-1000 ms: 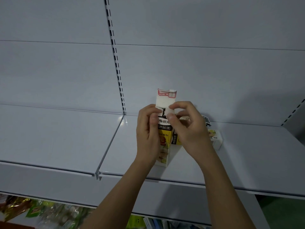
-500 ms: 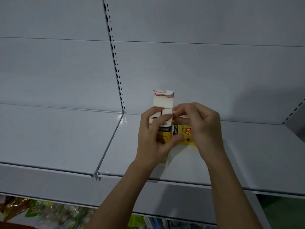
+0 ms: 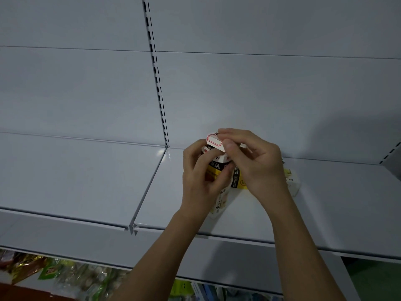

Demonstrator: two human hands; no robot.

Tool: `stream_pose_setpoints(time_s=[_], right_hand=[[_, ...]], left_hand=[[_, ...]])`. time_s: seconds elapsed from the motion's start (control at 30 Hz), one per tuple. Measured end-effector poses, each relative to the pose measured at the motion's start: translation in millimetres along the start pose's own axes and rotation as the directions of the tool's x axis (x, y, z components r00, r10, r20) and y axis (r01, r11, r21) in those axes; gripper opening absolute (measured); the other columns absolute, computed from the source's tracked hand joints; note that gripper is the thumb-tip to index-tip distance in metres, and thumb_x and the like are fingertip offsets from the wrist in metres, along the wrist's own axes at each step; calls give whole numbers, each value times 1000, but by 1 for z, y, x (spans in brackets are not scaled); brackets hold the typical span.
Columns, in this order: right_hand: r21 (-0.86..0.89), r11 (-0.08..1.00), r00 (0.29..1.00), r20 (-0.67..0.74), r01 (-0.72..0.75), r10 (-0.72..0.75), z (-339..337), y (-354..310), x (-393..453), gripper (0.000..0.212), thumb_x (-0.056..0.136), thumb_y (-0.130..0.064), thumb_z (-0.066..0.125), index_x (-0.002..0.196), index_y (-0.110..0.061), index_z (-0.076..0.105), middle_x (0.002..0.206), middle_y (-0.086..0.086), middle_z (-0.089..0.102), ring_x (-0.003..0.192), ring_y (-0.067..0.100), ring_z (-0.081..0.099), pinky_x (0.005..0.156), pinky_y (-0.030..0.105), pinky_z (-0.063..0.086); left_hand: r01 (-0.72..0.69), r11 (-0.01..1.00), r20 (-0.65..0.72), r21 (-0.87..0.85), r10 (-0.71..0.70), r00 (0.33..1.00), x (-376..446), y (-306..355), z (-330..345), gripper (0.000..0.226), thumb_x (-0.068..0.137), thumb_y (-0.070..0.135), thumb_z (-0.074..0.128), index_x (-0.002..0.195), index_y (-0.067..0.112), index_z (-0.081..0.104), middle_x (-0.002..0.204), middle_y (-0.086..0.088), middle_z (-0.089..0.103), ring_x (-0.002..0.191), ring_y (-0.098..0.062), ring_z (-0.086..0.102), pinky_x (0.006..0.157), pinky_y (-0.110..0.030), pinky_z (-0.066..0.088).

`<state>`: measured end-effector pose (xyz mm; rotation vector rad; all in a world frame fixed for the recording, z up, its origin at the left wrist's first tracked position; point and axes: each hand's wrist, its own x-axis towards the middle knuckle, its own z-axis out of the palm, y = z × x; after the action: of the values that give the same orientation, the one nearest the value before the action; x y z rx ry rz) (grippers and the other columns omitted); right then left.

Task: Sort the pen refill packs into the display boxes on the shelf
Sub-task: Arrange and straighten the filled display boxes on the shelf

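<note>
A small white, black and yellow display box (image 3: 217, 170) stands upright on the white shelf (image 3: 325, 203). My left hand (image 3: 199, 179) wraps around its left side and front. My right hand (image 3: 253, 161) pinches the box's top flap (image 3: 214, 141), a white tab with a red outline, which is bent forward and down over the opening. Behind my right hand lies a second yellow and white box (image 3: 290, 181), mostly hidden. Whether any refill packs are inside either box is not visible.
The shelf's back panel is bare grey, with a slotted upright (image 3: 159, 88) left of the box. A seam (image 3: 149, 187) divides this shelf from the left shelf section. Colourful packaged goods (image 3: 54, 272) sit on the shelf below.
The top flap stood straight up a second ago; my right hand has folded it forward and down over the box. My left hand has kept its grip on the box.
</note>
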<state>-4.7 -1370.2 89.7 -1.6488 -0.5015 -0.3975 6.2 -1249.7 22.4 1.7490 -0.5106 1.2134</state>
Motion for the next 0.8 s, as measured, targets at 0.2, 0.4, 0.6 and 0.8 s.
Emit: stream_pose_setpoints(time_s=[0.2, 0.4, 0.6, 0.8], right_hand=[[-62, 998, 998, -55, 28, -32, 5, 5, -4, 20, 94, -9, 63, 104, -21, 75, 112, -9, 71, 111, 8, 65, 89, 26, 55], [-172, 983, 994, -75, 59, -73, 8, 7, -4, 19, 93, -11, 64, 108, -17, 75, 113, -8, 71, 110, 11, 65, 87, 36, 59], [-269, 958, 982, -126, 101, -139, 12, 6, -1, 19, 93, -11, 63, 107, -15, 75, 111, -6, 71, 107, 9, 66, 85, 35, 59], [-345, 928, 977, -103, 140, -185, 17, 2, 0, 11, 90, -9, 64, 96, -13, 72, 104, -10, 64, 101, 2, 62, 77, 15, 54]], left_hand=[[42, 991, -13, -126, -44, 999, -3, 1, 3, 42, 81, 8, 72, 116, 12, 51, 126, -17, 52, 123, -20, 51, 95, -36, 49], [121, 971, -27, -208, -129, 991, -4, 0, 0, 65, 76, 13, 78, 127, 26, 40, 134, -13, 45, 122, -37, 51, 87, -53, 54], [168, 968, -1, -187, -171, 985, -5, -2, 2, 59, 77, 14, 80, 125, 17, 46, 125, -13, 53, 115, -37, 55, 85, -57, 52], [181, 965, -31, -188, -190, 981, -4, 5, 3, 56, 76, 16, 78, 125, 8, 50, 124, 3, 53, 114, -25, 57, 88, -49, 54]])
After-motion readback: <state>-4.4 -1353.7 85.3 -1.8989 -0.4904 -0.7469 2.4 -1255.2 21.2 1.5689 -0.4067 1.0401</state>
